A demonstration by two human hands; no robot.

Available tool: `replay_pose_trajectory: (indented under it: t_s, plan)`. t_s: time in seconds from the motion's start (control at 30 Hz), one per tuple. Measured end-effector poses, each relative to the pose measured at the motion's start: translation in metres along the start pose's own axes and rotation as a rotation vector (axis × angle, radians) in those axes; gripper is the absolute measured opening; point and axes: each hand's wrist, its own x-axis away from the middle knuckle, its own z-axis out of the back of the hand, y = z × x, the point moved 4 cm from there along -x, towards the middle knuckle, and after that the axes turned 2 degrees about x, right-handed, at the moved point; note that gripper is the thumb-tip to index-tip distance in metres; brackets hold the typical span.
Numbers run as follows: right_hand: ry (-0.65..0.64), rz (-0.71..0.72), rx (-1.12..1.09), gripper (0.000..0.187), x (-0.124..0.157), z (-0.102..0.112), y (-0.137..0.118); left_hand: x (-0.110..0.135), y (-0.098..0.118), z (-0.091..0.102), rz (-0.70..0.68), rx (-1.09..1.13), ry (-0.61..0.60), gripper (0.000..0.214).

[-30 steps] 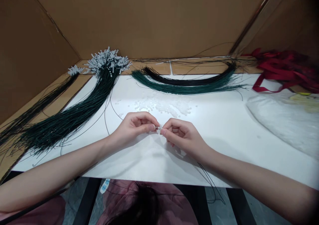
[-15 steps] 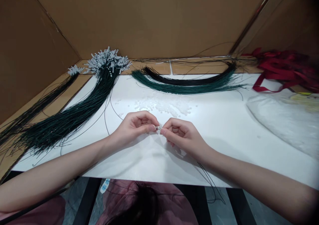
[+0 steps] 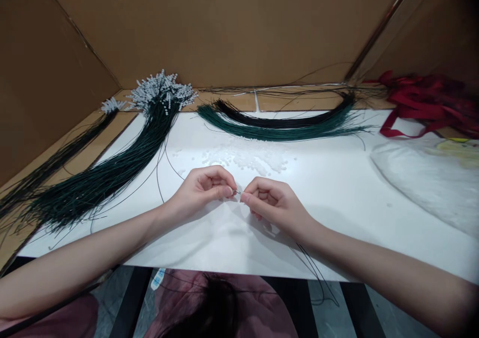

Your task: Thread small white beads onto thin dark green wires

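My left hand (image 3: 202, 188) and my right hand (image 3: 271, 202) meet fingertip to fingertip over the white tabletop (image 3: 337, 188). Both are closed in a pinch. Between them a short piece of thin dark wire (image 3: 238, 192) shows. More thin dark wires (image 3: 312, 268) trail from under my right wrist and hang over the table's front edge. What my left fingers pinch is too small to make out. Just behind my hands lies a scatter of small white beads (image 3: 249, 159).
A long bundle of dark green wires tipped with white beads (image 3: 112, 171) fans across the left. A curved bundle of green and black wires (image 3: 280, 123) lies at the back. Red ribbon (image 3: 426, 103) and a clear plastic bag (image 3: 426, 178) sit right. Cardboard walls (image 3: 224, 29) surround the table.
My left fingertips have drawn back slightly to the left, so a bit more of the thin wire shows between the two pinches. Everything else is as before.
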Motion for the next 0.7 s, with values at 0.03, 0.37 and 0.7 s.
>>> replay_pose_trajectory:
  t_s: [0.03,0.37,0.7]
  plan:
    - [-0.003,0.000,-0.001,0.023,-0.0001,-0.0002,0.0001,0.0000,-0.0002,0.0001,0.001,-0.003,0.001,0.009]
    - [-0.014,0.009,-0.004,0.020,0.0004,0.0002,0.0007,0.0002,0.0019,-0.0019,-0.017,-0.001,-0.005,0.005]
    - [-0.016,0.002,-0.006,0.020,0.0002,-0.0007,0.0016,0.0000,0.0013,-0.0007,-0.022,-0.023,0.014,0.005]
